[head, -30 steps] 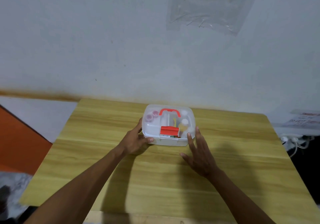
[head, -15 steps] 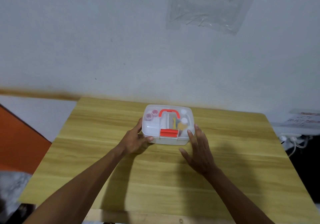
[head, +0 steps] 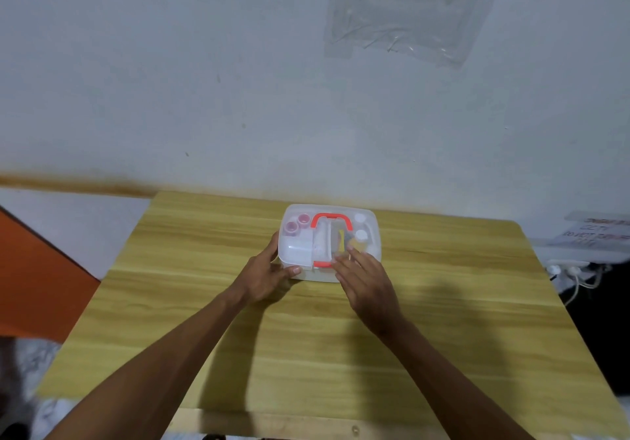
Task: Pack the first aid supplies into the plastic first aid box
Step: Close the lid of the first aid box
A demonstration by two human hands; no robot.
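**Both hands on the closed first aid box**

The left hand (head: 269, 272) grips the near left corner of the first aid box (head: 317, 273), with its fingers curled up the left wall and its thumb on the front wall. The right hand (head: 368, 279) lies flat with straight fingers over the near right part of the lid (head: 300, 249) and holds nothing; it is slightly blurred.

The box is translucent white plastic with its lid on. A red handle (head: 330, 221) lies flat on the lid, and a red latch (head: 322, 264) sits at the middle of the front edge. Two pink caps (head: 296, 223) show through the lid at the far left, two white caps (head: 360, 226) at the far right, and a yellow item (head: 342, 238) near the fingertips. The rest of the contents are too hazy to name.

The box stands on the wooden table (head: 443, 303), at mid-width and nearer the far edge, which meets the wall (head: 170, 99). Tabletop stretches to either side and further toward the near edge, where both forearms cross it. A power strip (head: 572, 266) lies beyond the right edge.
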